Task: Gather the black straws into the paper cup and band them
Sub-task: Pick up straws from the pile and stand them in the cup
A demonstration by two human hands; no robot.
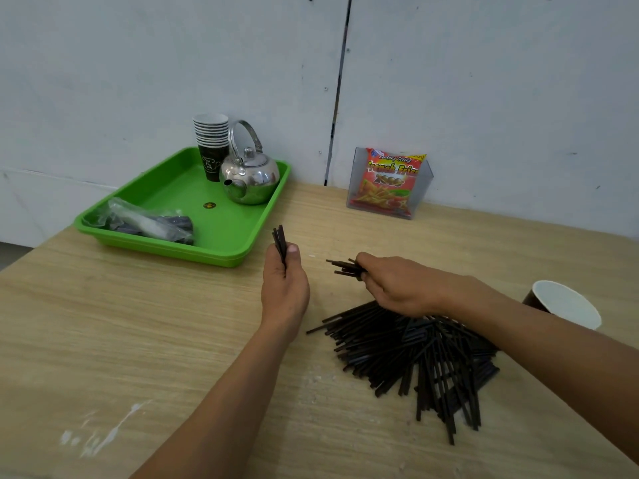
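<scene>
Black straws stand gripped in the left hand; the right hand pinches a few more above the loose pile, paper cup beside it.

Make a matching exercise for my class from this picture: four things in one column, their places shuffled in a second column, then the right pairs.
Column one
1. kettle
2. snack packet
3. paper cup
4. small straw bundle

Column two
A. held in the left hand
B. on the green tray
C. on the table, far right
D. in the clear holder by the wall

Pairs: 1-B, 2-D, 3-C, 4-A
</scene>
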